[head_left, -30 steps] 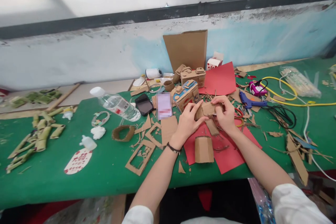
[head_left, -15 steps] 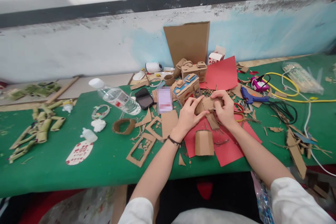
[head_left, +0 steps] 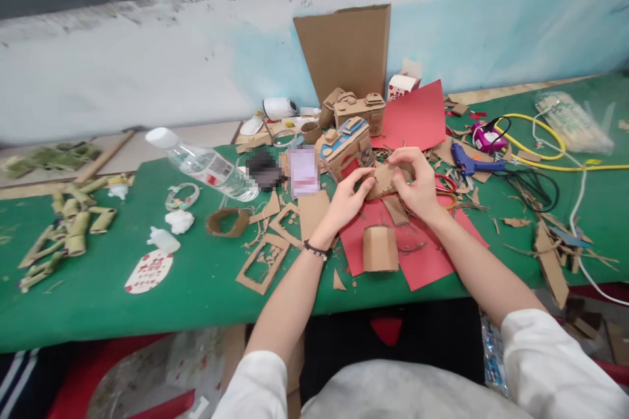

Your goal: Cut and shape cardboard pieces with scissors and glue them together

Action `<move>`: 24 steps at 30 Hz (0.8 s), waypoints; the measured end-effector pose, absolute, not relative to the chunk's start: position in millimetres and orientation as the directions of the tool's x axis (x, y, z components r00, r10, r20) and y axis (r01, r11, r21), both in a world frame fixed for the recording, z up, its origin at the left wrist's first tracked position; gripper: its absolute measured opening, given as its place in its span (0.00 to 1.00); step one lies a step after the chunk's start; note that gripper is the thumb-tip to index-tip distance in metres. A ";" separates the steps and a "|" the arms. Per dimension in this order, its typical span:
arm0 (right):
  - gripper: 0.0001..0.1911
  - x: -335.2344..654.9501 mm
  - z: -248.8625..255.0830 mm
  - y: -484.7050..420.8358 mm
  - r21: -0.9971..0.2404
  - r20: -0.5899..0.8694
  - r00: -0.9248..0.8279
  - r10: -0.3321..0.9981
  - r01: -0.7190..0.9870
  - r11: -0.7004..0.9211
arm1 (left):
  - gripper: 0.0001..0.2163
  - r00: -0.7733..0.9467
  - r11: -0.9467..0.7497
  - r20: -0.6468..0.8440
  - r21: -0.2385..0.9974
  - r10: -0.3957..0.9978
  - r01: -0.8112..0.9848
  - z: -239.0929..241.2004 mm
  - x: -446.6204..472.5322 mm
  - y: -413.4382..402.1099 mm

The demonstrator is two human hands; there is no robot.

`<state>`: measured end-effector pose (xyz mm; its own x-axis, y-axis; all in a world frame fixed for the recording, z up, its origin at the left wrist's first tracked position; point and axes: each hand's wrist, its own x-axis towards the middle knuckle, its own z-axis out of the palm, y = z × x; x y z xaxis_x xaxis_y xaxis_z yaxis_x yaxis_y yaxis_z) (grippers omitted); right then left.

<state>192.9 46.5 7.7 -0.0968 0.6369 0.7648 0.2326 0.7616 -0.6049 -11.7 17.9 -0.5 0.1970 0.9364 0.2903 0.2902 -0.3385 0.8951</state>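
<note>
My left hand (head_left: 344, 204) and my right hand (head_left: 417, 184) meet over the middle of the green table (head_left: 206, 294). Both pinch one small brown cardboard piece (head_left: 383, 180), the left from its left edge, the right from above and to the right. Under them lies red paper (head_left: 422, 262) with a short cardboard cylinder (head_left: 380, 248) standing on it, just in front of my hands. A cardboard strip (head_left: 396, 209) lies below the held piece. A blue-trimmed cardboard camera model (head_left: 345, 147) sits just behind my left hand.
A water bottle (head_left: 204, 163) lies at the left. Cardboard frames (head_left: 263, 262) and a cardboard ring (head_left: 227, 221) lie left of my hands, bamboo pieces (head_left: 69, 229) at the far left. A blue glue gun (head_left: 466, 160), yellow cable (head_left: 550, 157) and scraps (head_left: 550, 255) are right.
The view has tilted down, so everything sits higher in the picture. Both hands stay on the cardboard piece, with fingers shifted slightly around it.
</note>
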 end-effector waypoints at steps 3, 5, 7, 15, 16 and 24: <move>0.09 193.6 10.7 45.7 -0.584 0.769 -0.135 0.624 0.247 0.773 | 0.24 0.181 -0.263 0.224 0.935 0.958 0.236 1.1 -15.2 19.0; 0.10 195.3 12.1 45.9 -0.564 0.781 -0.160 0.604 0.236 0.791 | 0.25 0.172 -0.233 0.200 0.952 0.965 0.200 0.8 -17.1 20.0; 0.12 197.6 12.7 46.7 -0.551 0.789 -0.180 0.587 0.215 0.806 | 0.26 0.162 -0.217 0.189 0.959 0.969 0.180 -0.7 -18.3 21.2; 0.13 201.8 12.4 48.8 -0.578 0.757 -0.222 0.614 0.208 0.789 | 0.29 0.137 -0.205 0.186 0.968 0.973 0.144 -10.1 -14.3 24.9; 0.13 201.7 12.5 49.1 -0.577 0.760 -0.221 0.611 0.203 0.791 | 0.30 0.134 -0.205 0.187 0.969 0.973 0.135 -10.5 -13.4 24.9; 0.13 198.2 9.7 49.5 -0.559 0.781 -0.212 0.588 0.182 0.809 | 0.30 0.141 -0.223 0.209 0.970 0.968 0.094 -8.7 -10.7 24.0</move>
<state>198.2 49.5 9.7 -0.2115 0.5876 0.7810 0.1818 0.8088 -0.5593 -10.7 24.0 -8.7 0.1409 0.9677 0.2089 0.0942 -0.2232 0.9702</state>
